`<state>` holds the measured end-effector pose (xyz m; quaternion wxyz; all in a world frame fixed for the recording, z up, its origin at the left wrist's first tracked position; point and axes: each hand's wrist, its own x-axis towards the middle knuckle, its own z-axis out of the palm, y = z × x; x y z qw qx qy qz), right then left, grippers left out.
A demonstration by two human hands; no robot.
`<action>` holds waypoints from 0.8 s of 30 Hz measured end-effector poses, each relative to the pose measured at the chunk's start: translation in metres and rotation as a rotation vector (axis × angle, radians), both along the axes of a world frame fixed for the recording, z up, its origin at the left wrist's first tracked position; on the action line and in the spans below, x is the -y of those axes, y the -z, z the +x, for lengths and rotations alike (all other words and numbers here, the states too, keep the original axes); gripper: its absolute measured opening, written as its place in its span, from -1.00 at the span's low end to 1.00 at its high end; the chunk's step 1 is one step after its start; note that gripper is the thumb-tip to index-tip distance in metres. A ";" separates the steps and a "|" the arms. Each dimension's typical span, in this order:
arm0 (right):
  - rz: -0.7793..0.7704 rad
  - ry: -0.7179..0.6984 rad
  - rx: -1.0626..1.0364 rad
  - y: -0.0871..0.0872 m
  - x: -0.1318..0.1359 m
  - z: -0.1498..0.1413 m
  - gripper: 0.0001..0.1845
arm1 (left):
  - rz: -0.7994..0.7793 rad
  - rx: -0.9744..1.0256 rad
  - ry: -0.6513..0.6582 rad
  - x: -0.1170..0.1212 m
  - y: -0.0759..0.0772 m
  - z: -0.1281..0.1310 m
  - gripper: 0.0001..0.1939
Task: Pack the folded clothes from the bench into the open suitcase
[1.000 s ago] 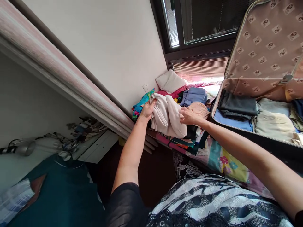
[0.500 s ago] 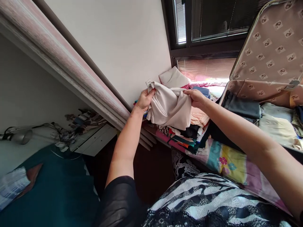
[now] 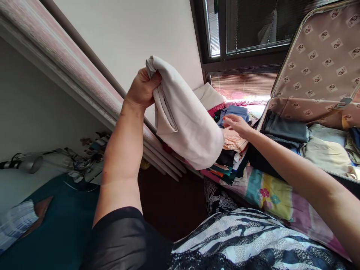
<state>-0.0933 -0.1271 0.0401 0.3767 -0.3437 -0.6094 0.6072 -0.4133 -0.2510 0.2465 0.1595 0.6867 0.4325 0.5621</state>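
Note:
My left hand (image 3: 146, 88) is raised near the wall, its fingers closed on one end of a folded off-white garment (image 3: 191, 127). The cloth swings out at a slant to the right, its far end blurred by motion. What kind of garment it is, I cannot tell. My right hand (image 3: 237, 125) is open, with fingers stretched toward the left, just beyond the cloth's free end. Under that hand lies a peach-coloured piece of clothing (image 3: 233, 139) on top of a pile of clothes (image 3: 232, 170). A folded blue garment (image 3: 232, 112) sits behind it.
An open suitcase (image 3: 317, 71) with folded clothes inside stands at the right. A light cushion (image 3: 209, 95) leans by the window. A long curtain (image 3: 84, 80) hangs at the left, near a teal-covered surface (image 3: 64, 221) and a desk lamp (image 3: 32, 165). A flowered cover (image 3: 267, 193) lies under the pile.
The left hand has lifted the garment up and to the left, and its cloth now swings out. My right hand has let go of it and opened.

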 end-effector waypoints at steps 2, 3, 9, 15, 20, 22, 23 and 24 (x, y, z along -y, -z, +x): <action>0.179 -0.156 -0.156 -0.020 0.013 -0.002 -0.15 | -0.029 -0.064 -0.003 -0.005 -0.013 0.009 -0.41; 0.237 -0.250 -0.212 -0.029 0.023 -0.007 0.01 | -0.045 -0.094 -0.001 -0.007 -0.020 0.017 -0.47; 0.359 -0.268 -0.135 -0.047 0.079 -0.042 -0.19 | -0.129 -0.050 -0.089 -0.019 -0.055 0.069 -0.90; 0.416 -0.154 0.204 -0.065 0.030 0.010 -0.87 | -0.212 0.108 -0.075 -0.018 -0.036 0.037 -0.87; 0.528 -0.116 0.429 -0.116 -0.015 0.075 -0.71 | -0.141 0.378 0.040 -0.020 0.033 0.022 -0.76; 0.451 -0.065 0.369 -0.133 -0.021 0.093 -0.71 | -0.098 0.428 0.061 -0.027 0.054 0.030 -0.74; 0.387 -0.022 0.309 -0.140 -0.021 0.101 -0.71 | -0.088 0.430 0.062 -0.031 0.061 0.035 -0.74; 0.317 0.027 0.254 -0.147 -0.019 0.110 -0.72 | -0.075 0.421 0.059 -0.036 0.066 0.041 -0.74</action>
